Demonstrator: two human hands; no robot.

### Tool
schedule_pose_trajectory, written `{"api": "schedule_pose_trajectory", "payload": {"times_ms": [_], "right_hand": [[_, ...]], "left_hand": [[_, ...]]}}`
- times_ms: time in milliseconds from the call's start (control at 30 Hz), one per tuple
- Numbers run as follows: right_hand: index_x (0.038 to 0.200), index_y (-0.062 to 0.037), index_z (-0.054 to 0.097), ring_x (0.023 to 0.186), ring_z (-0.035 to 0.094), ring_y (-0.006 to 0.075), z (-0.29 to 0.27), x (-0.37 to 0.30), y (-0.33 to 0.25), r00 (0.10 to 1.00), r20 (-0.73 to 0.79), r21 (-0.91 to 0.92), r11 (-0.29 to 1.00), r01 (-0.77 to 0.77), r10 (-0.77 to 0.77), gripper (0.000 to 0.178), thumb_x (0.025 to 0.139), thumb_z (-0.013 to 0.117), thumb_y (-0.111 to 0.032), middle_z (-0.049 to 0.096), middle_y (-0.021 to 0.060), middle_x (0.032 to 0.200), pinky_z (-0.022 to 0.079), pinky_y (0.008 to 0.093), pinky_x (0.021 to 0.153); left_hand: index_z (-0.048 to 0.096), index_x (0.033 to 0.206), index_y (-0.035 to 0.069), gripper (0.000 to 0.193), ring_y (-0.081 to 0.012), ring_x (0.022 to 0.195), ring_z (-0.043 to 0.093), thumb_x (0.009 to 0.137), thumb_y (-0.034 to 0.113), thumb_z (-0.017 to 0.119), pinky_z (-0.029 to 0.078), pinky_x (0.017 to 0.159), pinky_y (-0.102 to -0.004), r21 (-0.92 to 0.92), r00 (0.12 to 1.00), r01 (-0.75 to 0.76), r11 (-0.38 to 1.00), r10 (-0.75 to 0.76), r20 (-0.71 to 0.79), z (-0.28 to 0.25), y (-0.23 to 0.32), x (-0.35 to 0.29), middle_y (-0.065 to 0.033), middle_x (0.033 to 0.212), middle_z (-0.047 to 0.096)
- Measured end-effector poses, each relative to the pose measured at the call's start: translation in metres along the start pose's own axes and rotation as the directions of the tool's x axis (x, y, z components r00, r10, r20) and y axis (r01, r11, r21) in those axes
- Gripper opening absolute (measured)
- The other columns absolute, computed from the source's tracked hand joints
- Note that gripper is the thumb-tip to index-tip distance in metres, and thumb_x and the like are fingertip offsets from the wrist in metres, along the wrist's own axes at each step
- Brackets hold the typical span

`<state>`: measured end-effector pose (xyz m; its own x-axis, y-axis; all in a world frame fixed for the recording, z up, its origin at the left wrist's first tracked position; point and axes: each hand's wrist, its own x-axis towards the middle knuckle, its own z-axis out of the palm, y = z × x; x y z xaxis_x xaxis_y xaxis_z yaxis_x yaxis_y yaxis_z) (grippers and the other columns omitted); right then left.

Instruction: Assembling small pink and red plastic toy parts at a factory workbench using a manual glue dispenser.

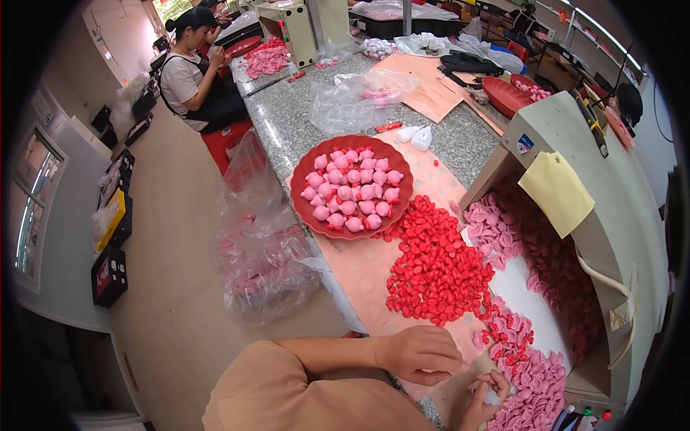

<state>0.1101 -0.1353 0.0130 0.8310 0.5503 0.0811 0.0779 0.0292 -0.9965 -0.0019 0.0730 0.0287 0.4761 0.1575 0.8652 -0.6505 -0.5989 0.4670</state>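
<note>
Because the speckled counter (pixel 277 108) is crowded along its left side, that edge looks like your biggest risk. On the right, the pale cabinet (pixel 596 172) hems you in, so a quick sideways reach could bump your arm against its open front. Left of the counter and lower down is a clear plastic bag (pixel 251 251); small parts swept over the edge could get lost in its folds. Your red dish (pixel 297 179), loaded with pink balls (pixel 353 176), sits far and left of your hands, at the pink mat's (pixel 345 266) left edge. A careless left elbow might tip it. The red pieces (pixel 438 266) are heaped just right of the dish and reach its near rim, so pulling at them could jog it. On the near right, some red ones lie among the pink petal-shaped pieces (pixel 532 391), and you could easily pick up the wrong kind. Your left hand (pixel 420 353) has its fingers curled, its back hiding whatever it may hold. Your right hand (pixel 480 411) has its fingers closed around a small pale object (pixel 491 396), which might slip if your grip loosens.
</note>
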Motion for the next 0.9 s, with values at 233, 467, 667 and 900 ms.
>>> {"api": "schedule_pose_trajectory", "payload": {"times_ms": [233, 467, 667, 900], "right_hand": [[0.115, -0.0023, 0.045, 0.076, 0.052, 0.0138, -0.015, 0.006, 0.009, 0.992, -0.06, -0.367, 0.927, 0.079, -0.108, 0.044, 0.076, 0.064, -0.001, 0.054, 0.007, 0.087, 0.044, 0.0258, 0.069], [0.118, -0.0038, 0.041, 0.077, 0.054, 0.0111, -0.021, 0.008, 0.017, 0.998, 0.056, -0.333, 0.942, 0.028, -0.01, 0.049, 0.076, 0.066, 0.001, 0.054, 0.0056, 0.09, 0.045, 0.0234, 0.067], [0.118, -0.0029, 0.041, 0.076, 0.054, 0.0098, -0.041, -0.011, 0.014, 1.0, 0.028, -0.23, 0.973, 0.002, 0.005, 0.047, 0.078, 0.065, 0.001, 0.054, 0.0066, 0.092, 0.044, 0.0223, 0.066], [0.116, -0.0029, 0.044, 0.08, 0.056, 0.0134, -0.034, -0.001, 0.005, 0.993, 0.066, -0.359, 0.926, 0.114, -0.097, 0.044, 0.078, 0.066, -0.003, 0.055, 0.0076, 0.094, 0.046, 0.026, 0.069]], "left_hand": [[0.062, 0.105, 0.006, 0.03, -0.0236, 0.079, 0.059, 0.075, 0.01, 0.065, 0.049, 0.07, -0.0329, -0.043, 0.938, 0.156, 0.987, -0.134, 0.32, 0.027, 0.006, -0.021, -0.0079, 0.089, 0.061], [0.058, 0.104, 0.005, 0.032, -0.0279, 0.084, 0.057, 0.074, 0.01, 0.066, 0.046, 0.073, -0.0361, 0.199, 0.81, 0.323, 0.925, -0.379, 0.448, 0.036, -0.009, 0.009, -0.0113, 0.096, 0.06], [0.056, 0.106, 0.005, 0.037, -0.0289, 0.088, 0.054, 0.074, 0.019, 0.068, 0.04, 0.079, -0.0386, 0.512, 0.773, 0.299, 0.805, -0.519, 0.365, 0.073, -0.031, 0.035, -0.0116, 0.096, 0.057], [0.057, 0.102, 0.009, 0.035, -0.0243, 0.086, 0.054, 0.073, 0.025, 0.069, 0.037, 0.072, -0.0369, 0.661, 0.71, 0.264, 0.702, -0.605, 0.36, 0.085, -0.038, 0.031, -0.007, 0.094, 0.058]]}}
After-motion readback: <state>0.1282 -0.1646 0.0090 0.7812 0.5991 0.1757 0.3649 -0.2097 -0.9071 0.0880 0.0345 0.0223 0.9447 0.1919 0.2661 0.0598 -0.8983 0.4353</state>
